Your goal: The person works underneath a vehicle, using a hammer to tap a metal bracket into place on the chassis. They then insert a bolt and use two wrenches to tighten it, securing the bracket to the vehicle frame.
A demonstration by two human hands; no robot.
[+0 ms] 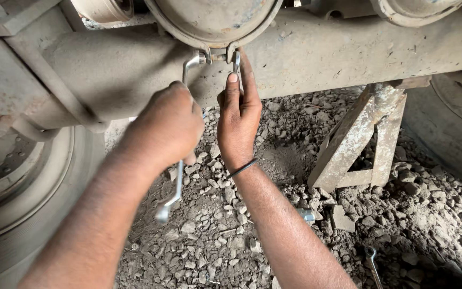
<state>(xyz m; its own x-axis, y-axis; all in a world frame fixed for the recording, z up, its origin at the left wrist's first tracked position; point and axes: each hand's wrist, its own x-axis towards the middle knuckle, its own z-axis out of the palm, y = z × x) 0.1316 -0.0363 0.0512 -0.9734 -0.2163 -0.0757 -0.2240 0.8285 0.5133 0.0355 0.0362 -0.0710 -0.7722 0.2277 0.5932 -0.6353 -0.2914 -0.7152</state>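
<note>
Near the top centre of the frame, a round, dust-caked metal drum housing (215,18) hangs against a long, grey, dirt-coated axle beam (348,51) that runs across the upper part of the picture. A metal clamp band rims the housing, and its two ears meet at a short threaded clamp bolt (217,56) just below it.

The left hand (169,126), left of centre, has its fingers curled tight around the shank of a long, shiny steel offset ring spanner (179,176). The spanner's upper end bends over onto the left side of the bolt, while its lower ring end sticks out beneath the fist, above the rubble.

The right hand (239,115), just beside it, reaches upward. Its thumb and extended fingers pinch a second, smaller bright steel spanner (236,61) seated on the right end of the bolt; the remaining fingers are loosely bent. A thin dark band (243,168) circles that wrist.

At the left edge sits a large dusty wheel with its tyre (22,214). Right of centre, a rusty triangular steel stand (356,142) props the beam. The ground is broken grey stone and dirt (215,235), and another small spanner (372,265) lies on it at the lower right.
</note>
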